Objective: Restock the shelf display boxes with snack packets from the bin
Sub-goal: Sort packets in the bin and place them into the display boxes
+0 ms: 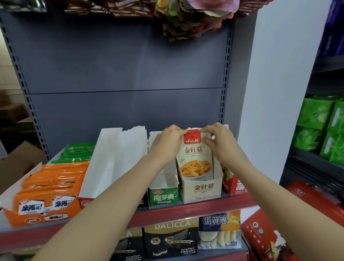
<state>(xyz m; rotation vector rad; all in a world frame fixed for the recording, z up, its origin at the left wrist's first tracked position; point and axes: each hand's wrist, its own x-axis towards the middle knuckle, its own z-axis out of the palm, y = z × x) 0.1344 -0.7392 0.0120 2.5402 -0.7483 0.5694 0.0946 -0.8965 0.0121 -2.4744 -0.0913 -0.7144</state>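
Both hands work the same item: left hand [168, 141] and right hand [219, 139] each pinch a top corner of the snack packet [194, 159], fingers curled over its red header strip. Judgement: the two-corner hold keeps the flat pouch upright and square so it can slide straight down into its slot without buckling or twisting

Location of packet: standing upright in the beige display box [202, 190], lower edge already inside behind the box's low front wall, upper half above it. Cannot tell whether the base rests on the box floor. Box printing matches packet printing, so this reads as the right compartment

Packet appearance: cream pouch, red band at top with white script, brown characters below it, photo of orange-yellow shredded food in the lower part. Face forward, label legible, no visible creasing

Neighbours on the shelf [191, 209]: green-fronted box [163, 196] just left of the beige one, showing bare white interior; large white-lined box [113, 163] further left, also showing bare walls; orange box [47, 196] at far left packed with orange packets. Red box [232, 185] just right, mostly hidden by the right forearm

Bin not in view

Judgement: step in hand is seating this packet; the two bare boxes suggest restocking is far from finished
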